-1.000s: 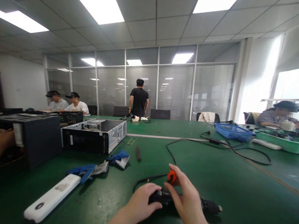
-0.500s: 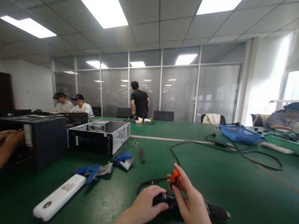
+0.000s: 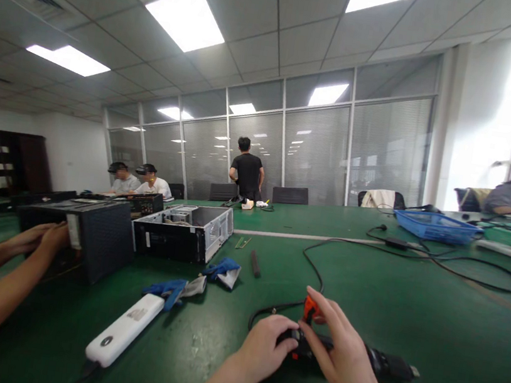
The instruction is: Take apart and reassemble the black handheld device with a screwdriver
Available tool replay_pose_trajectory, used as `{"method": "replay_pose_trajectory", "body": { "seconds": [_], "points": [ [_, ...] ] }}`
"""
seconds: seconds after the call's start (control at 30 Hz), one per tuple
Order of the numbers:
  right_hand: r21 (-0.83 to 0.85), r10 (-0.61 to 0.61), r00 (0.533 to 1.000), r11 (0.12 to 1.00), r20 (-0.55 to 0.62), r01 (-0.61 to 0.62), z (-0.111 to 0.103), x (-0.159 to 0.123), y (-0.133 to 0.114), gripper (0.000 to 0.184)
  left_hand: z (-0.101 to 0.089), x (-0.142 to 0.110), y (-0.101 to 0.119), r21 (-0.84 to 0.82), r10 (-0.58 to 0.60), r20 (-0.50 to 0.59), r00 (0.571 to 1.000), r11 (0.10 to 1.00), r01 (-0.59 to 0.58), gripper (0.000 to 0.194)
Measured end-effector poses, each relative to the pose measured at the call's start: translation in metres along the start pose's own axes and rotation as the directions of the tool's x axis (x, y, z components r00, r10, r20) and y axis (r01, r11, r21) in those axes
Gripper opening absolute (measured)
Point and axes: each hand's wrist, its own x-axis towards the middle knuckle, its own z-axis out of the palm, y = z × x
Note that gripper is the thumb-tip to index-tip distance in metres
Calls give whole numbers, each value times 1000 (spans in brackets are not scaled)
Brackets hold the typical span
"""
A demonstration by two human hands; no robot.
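A black corded electric screwdriver [image 3: 390, 366] lies across the green table [image 3: 194, 360] before me, its metal tip pointing right. My left hand [image 3: 264, 348] is closed around its cord end, thumb and fingers pinching it. Between the thumb and fingers of my right hand [image 3: 338, 346] is a small orange-and-black piece [image 3: 310, 310], held just above the tool; what kind of piece it is I cannot make out. My right palm and fingers hide the middle of the screwdriver. A black cord [image 3: 262, 310] loops out behind my left hand.
A white power bank-like box [image 3: 126, 329] and blue-grey gloves [image 3: 223, 271] lie left. Beyond are a dark bar [image 3: 255, 264], an open computer case [image 3: 172, 240] and a blue basket [image 3: 435, 228]. A co-worker's arms [image 3: 1, 270] reach into a black case [image 3: 108, 240].
The view has turned left, shifting things rightward in the picture. My right hand has lowered the orange piece slightly toward the screwdriver. My left hand keeps its hold.
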Motion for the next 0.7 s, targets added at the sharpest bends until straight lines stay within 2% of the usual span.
{"method": "replay_pose_trajectory", "body": {
  "seconds": [0.2,0.37,0.7],
  "points": [
    [26,-33,999,999,-12,33,0,1,0,50,-1,0,2,-16,6,-15,1000,1000,-6,28],
    [2,-5,1000,1000,29,5,0,-1,-1,51,-2,0,3,-1,27,-17,999,1000,-27,22],
    [7,-8,1000,1000,10,8,-1,-1,-3,51,1,0,0,1,25,-13,1000,1000,-25,23]
  ]
}}
